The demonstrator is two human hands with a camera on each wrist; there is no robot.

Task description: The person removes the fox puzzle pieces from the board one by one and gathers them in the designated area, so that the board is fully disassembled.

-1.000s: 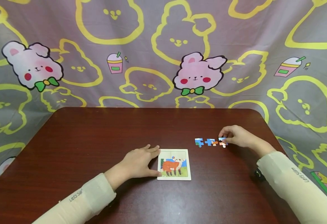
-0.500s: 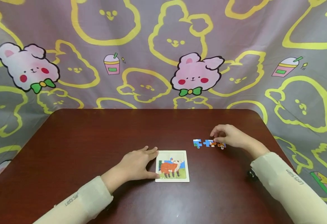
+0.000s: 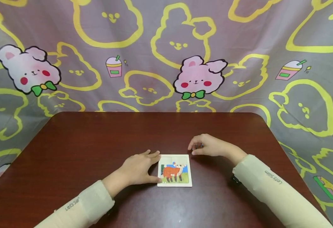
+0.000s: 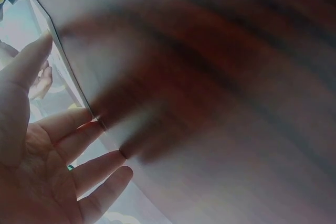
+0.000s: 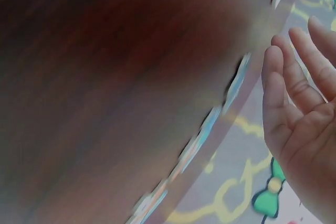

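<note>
A square puzzle board (image 3: 174, 186) with a white rim and a red panda picture lies on the table; the upper strip of its picture is pale. My left hand (image 3: 135, 168) rests at its left side, fingertips at the upper corner and thumb at the lower. The left wrist view shows those fingers (image 4: 79, 140) stretched out along the board's edge. Up and right of the board, my right hand (image 3: 207, 145) hovers with bent fingers, mostly hiding the jigsaw pieces. In the right wrist view, blue jigsaw pieces (image 5: 199, 137) lie in a row, apart from the hand, which holds nothing.
Both hands work over a dark red-brown table (image 3: 112, 133) with rounded far corners. Behind it and at the sides hangs a grey cloth (image 3: 149, 57) printed with cartoon rabbits and yellow outlines.
My right hand has moved left, from the rightmost jigsaw piece to above the leftmost, and it now covers the row in the head view. The left hand stays at the board.
</note>
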